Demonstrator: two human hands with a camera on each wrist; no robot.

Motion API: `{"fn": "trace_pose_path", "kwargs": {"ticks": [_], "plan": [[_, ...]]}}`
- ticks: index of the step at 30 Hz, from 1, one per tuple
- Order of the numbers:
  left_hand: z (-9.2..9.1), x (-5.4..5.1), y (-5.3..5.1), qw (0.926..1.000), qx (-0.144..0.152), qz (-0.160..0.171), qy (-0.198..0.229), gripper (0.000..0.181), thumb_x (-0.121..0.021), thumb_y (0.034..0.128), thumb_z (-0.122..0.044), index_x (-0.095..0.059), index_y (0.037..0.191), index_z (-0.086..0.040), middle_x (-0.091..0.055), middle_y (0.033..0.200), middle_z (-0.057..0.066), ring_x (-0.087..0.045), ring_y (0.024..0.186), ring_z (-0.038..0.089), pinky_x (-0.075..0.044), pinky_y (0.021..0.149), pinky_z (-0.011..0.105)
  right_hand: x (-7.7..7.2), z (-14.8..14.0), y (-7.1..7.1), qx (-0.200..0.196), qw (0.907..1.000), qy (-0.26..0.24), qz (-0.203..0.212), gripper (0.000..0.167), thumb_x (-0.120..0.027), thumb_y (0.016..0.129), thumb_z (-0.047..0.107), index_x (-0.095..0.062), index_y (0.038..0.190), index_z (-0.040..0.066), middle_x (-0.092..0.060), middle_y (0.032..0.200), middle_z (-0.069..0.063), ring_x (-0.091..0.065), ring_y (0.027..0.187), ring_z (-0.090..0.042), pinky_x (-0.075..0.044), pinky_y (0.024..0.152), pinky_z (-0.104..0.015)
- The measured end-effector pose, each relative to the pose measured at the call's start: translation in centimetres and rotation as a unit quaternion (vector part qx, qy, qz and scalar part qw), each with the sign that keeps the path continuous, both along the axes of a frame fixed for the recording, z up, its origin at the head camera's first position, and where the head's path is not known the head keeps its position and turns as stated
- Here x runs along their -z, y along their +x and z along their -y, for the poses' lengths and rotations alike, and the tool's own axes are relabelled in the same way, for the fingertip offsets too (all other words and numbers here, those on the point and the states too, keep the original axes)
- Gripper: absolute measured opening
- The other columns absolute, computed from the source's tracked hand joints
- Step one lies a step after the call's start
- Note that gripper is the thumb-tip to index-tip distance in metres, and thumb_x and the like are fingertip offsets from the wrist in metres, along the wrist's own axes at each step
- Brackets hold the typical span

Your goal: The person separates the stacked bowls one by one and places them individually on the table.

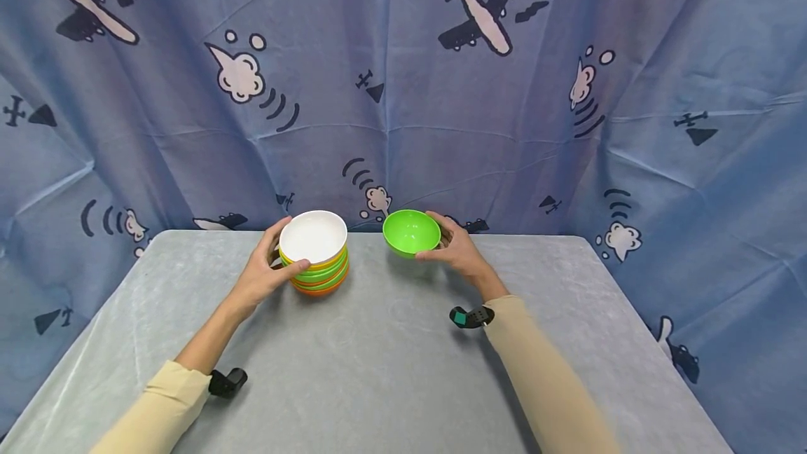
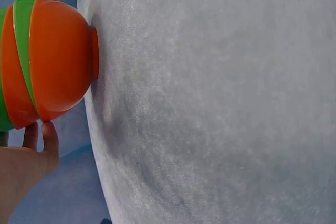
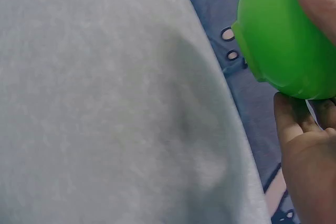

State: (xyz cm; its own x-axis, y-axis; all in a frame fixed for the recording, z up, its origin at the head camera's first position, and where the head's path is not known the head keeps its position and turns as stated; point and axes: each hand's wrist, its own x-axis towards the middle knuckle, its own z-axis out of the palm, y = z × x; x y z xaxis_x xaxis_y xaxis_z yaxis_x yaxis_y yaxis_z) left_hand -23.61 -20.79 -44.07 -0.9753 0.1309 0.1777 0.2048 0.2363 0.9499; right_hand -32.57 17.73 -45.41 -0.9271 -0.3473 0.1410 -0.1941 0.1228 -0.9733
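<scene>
A stack of nested bowls stands upright near the table's far edge, with a white bowl [image 1: 313, 235] on top and yellow, green and orange ones beneath. My left hand [image 1: 261, 275] grips the stack from its left side, thumb in front and fingers behind. In the left wrist view the bottom orange bowl [image 2: 62, 56] rests on the table, fingertips close against it. To the right of the stack, my right hand [image 1: 459, 252] holds a single green bowl [image 1: 411, 231] by its right side. The right wrist view shows this green bowl [image 3: 286, 40] raised off the table, between thumb and fingers.
A grey cloth-like surface covers the table [image 1: 353, 370]. Directly behind its far edge hangs a blue curtain [image 1: 328, 90] printed with planes and clouds. Dark bands with small devices sit on the left wrist [image 1: 227, 382] and right wrist [image 1: 471, 317].
</scene>
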Motion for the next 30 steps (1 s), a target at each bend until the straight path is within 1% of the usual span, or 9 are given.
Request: {"fn": "trace_pose_path", "kwargs": {"ticks": [4, 8, 10, 15, 19, 23, 30], "plan": [[-0.1, 0.0, -0.1, 1.0000, 0.001, -0.001, 0.001, 0.089, -0.076, 0.0941, -0.019, -0.019, 0.163, -0.019, -0.026, 0.162, 0.013, -0.029, 0.144, 0.039, -0.029, 0.110, 0.064, 1.0, 0.4, -0.7, -0.006, 0.9999, -0.007, 0.008, 0.096, -0.086, 0.076, -0.010, -0.034, 0.156, -0.002, -0.036, 0.150, -0.020, -0.036, 0.143, -0.030, -0.035, 0.112, -0.037], [-0.2, 0.1, -0.1, 1.0000, 0.005, -0.001, 0.005, 0.090, -0.076, 0.0940, -0.019, -0.019, 0.163, -0.018, -0.027, 0.162, 0.012, -0.030, 0.144, 0.038, -0.030, 0.109, 0.063, 1.4, 0.6, -1.2, -0.010, 0.9993, -0.008, 0.035, 0.097, -0.085, 0.075, -0.011, -0.034, 0.157, 0.001, -0.035, 0.157, -0.015, -0.035, 0.144, -0.030, -0.037, 0.111, -0.038], [-0.2, 0.1, -0.1, 0.9999, 0.008, -0.001, 0.011, 0.089, -0.076, 0.0937, -0.018, -0.020, 0.163, -0.019, -0.027, 0.162, 0.012, -0.030, 0.143, 0.038, -0.030, 0.110, 0.062, 1.6, 0.7, -1.4, -0.011, 0.9987, -0.007, 0.049, 0.099, -0.085, 0.075, -0.012, -0.033, 0.158, 0.002, -0.036, 0.157, -0.014, -0.037, 0.143, -0.030, -0.038, 0.110, -0.039], [-0.1, 0.2, -0.1, 0.9998, 0.007, -0.005, 0.017, 0.088, -0.076, 0.0934, -0.015, -0.022, 0.163, -0.021, -0.029, 0.161, 0.012, -0.032, 0.143, 0.036, -0.031, 0.110, 0.059, 2.2, 1.4, -1.9, -0.016, 0.9977, -0.008, 0.066, 0.102, -0.087, 0.074, -0.009, -0.032, 0.159, 0.004, -0.037, 0.157, -0.011, -0.041, 0.140, -0.028, -0.040, 0.108, -0.039], [0.1, 0.2, 0.0, 0.9998, 0.008, -0.004, 0.018, 0.089, -0.076, 0.0935, -0.015, -0.021, 0.163, -0.019, -0.028, 0.162, 0.011, -0.031, 0.143, 0.036, -0.031, 0.110, 0.060, 2.6, 2.3, -2.3, -0.015, 0.9973, -0.008, 0.071, 0.102, -0.088, 0.074, -0.008, -0.033, 0.158, 0.006, -0.038, 0.156, -0.009, -0.042, 0.139, -0.027, -0.040, 0.108, -0.038], [0.0, 0.1, -0.1, 0.9996, 0.014, -0.003, 0.023, 0.089, -0.076, 0.0935, -0.015, -0.021, 0.163, -0.019, -0.028, 0.162, 0.011, -0.032, 0.142, 0.037, -0.031, 0.110, 0.060, 3.0, 2.6, -2.5, -0.022, 0.9973, -0.009, 0.070, 0.103, -0.087, 0.073, -0.010, -0.032, 0.159, 0.004, -0.038, 0.157, -0.011, -0.041, 0.140, -0.028, -0.039, 0.109, -0.038], [0.1, 0.2, -0.1, 0.9997, 0.011, 0.000, 0.024, 0.088, -0.076, 0.0935, -0.014, -0.022, 0.163, -0.019, -0.028, 0.161, 0.011, -0.033, 0.142, 0.038, -0.031, 0.109, 0.060, 3.0, 2.5, -2.4, -0.031, 0.9967, -0.011, 0.074, 0.104, -0.086, 0.073, -0.013, -0.031, 0.159, 0.005, -0.036, 0.158, -0.012, -0.038, 0.142, -0.029, -0.038, 0.110, -0.040]]}}
